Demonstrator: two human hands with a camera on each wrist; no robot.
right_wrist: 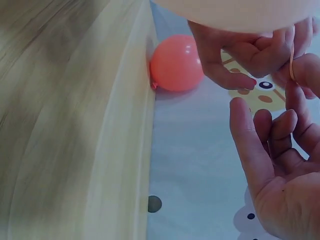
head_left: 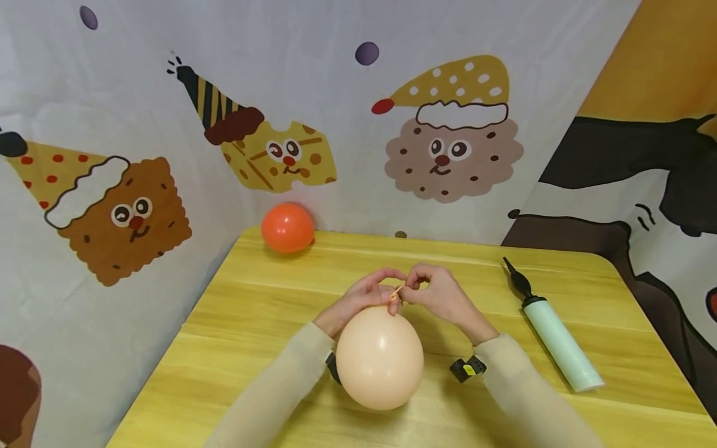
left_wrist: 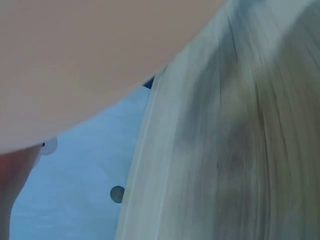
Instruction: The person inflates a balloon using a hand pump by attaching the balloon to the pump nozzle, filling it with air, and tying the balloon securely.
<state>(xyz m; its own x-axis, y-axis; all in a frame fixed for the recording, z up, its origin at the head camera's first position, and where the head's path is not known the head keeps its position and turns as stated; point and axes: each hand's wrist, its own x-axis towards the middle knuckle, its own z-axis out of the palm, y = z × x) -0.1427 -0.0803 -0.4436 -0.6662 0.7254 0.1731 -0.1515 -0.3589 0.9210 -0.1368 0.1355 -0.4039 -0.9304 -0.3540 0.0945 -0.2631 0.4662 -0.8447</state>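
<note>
A blown-up peach balloon (head_left: 381, 361) is between the forearms, its neck (head_left: 396, 294) pointing away from the body. My left hand (head_left: 366, 294) holds the neck close to the balloon's body. With thumb and finger my right hand (head_left: 439, 294) pinches the neck's end and stretches it thin. In the right wrist view the thin neck (right_wrist: 292, 65) runs over a fingertip of the left hand (right_wrist: 240, 55), with the right hand (right_wrist: 290, 175) just below. The balloon's round side (left_wrist: 85, 60) fills much of the left wrist view and hides most of the left hand.
An orange-red balloon (head_left: 288, 228) rests at the table's back left corner. A mint-green hand pump (head_left: 562, 342) with a black nozzle lies on the right. Printed cloth (head_left: 336, 37) hangs behind the wooden table (head_left: 252, 361).
</note>
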